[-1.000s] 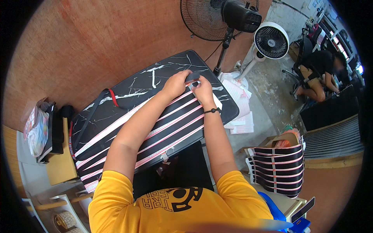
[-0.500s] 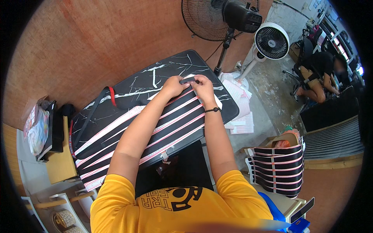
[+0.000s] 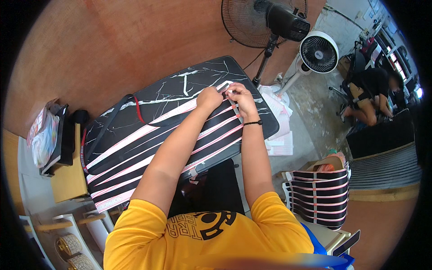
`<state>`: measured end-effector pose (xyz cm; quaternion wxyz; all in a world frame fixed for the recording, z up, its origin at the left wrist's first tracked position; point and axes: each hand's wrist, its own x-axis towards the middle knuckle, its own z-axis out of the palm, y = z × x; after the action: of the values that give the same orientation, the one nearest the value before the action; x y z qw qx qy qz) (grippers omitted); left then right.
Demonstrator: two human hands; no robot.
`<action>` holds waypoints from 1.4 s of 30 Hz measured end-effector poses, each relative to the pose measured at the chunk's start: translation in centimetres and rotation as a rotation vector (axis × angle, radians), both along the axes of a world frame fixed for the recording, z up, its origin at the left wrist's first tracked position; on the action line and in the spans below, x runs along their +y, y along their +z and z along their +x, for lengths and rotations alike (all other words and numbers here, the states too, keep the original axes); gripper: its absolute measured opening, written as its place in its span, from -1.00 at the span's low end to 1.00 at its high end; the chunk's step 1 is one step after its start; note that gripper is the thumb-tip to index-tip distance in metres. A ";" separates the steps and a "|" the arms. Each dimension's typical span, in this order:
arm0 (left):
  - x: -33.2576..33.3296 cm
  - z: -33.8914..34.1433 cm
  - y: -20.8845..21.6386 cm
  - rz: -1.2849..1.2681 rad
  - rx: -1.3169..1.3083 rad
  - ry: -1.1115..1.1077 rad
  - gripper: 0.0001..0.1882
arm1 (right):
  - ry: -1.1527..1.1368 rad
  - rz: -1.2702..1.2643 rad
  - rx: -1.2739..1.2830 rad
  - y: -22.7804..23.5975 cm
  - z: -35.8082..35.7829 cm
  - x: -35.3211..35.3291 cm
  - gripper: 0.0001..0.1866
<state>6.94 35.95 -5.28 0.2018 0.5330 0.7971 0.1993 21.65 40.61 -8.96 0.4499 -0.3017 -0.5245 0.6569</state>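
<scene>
My left hand [image 3: 209,99] is closed round the end of a black strap at the far right part of the table. Close beside it, my right hand [image 3: 243,100] pinches a small white piece [image 3: 231,92] between thumb and fingers. Under both hands lie several long black bands on white backing strips with pink edges [image 3: 135,135], fanned lengthwise over the black marble-patterned table [image 3: 164,90]. Small orange pieces sit across the bands near my right wrist. A loose black strap with a red section [image 3: 138,110] loops over the table's left side.
Two fans, a black one [image 3: 288,22] and a white one [image 3: 319,51], stand beyond the table. Discarded backing papers [image 3: 280,119] lie on the floor. Banded black sheets [image 3: 317,198] drape over a chair at right. A person [image 3: 371,87] bends down farther off.
The dark strap end that stretched between both hands is now mostly covered by my left hand. A white piece shows in my right fingers. The loose strap's red section has slid rightward.
</scene>
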 end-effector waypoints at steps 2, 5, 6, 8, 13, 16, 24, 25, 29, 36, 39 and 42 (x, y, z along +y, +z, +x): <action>-0.1 0.2 -0.1 0.033 -0.022 0.012 -0.65 | 0.006 0.000 0.006 -0.2 0.1 0.0 -0.84; -0.2 0.6 -0.1 0.058 -0.030 0.052 -0.66 | 0.034 -0.032 0.092 -0.4 0.2 0.3 -0.85; -0.3 0.7 -0.1 0.085 -0.040 0.056 -0.67 | 0.049 -0.040 0.116 -0.4 0.3 0.3 -0.85; -0.3 0.7 -0.1 0.085 -0.029 0.055 -0.67 | 0.137 -0.009 0.215 -0.4 0.6 0.4 -0.82; 0.3 -0.7 -0.4 0.106 -0.095 0.206 -0.67 | -0.012 -0.100 0.329 0.0 1.3 0.7 -0.91; 1.1 -1.8 0.0 0.070 -0.237 0.118 -0.45 | -0.029 -0.070 0.161 0.3 0.7 0.3 -0.91; -2.0 -0.6 1.7 -0.061 -0.236 -0.205 -0.16 | -0.068 -0.082 0.069 0.8 0.3 -0.3 -0.81; -2.5 -0.2 1.7 -0.056 -0.206 -0.225 -0.20 | -0.074 -0.099 0.050 0.6 0.2 -0.2 -0.81; -4.4 1.4 0.8 0.131 0.135 -0.099 -0.57 | -0.043 -0.103 0.116 -0.1 0.2 0.3 -0.83; -5.7 2.3 -1.7 0.352 0.314 -0.082 -0.80 | -0.156 0.066 -0.150 -0.7 2.1 -0.7 -0.92; -5.6 2.2 -1.9 0.325 0.279 -0.084 -0.79 | -0.225 0.163 -0.204 -1.2 3.2 -2.1 -0.93; -5.5 2.1 -1.9 0.309 0.248 -0.081 -0.79 | -0.222 0.227 -0.184 -1.6 3.6 -2.8 -0.94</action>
<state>9.07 30.49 -7.19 0.0260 0.6098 0.7537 0.2437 25.20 37.78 -10.54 0.5009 -0.3635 -0.5977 0.5096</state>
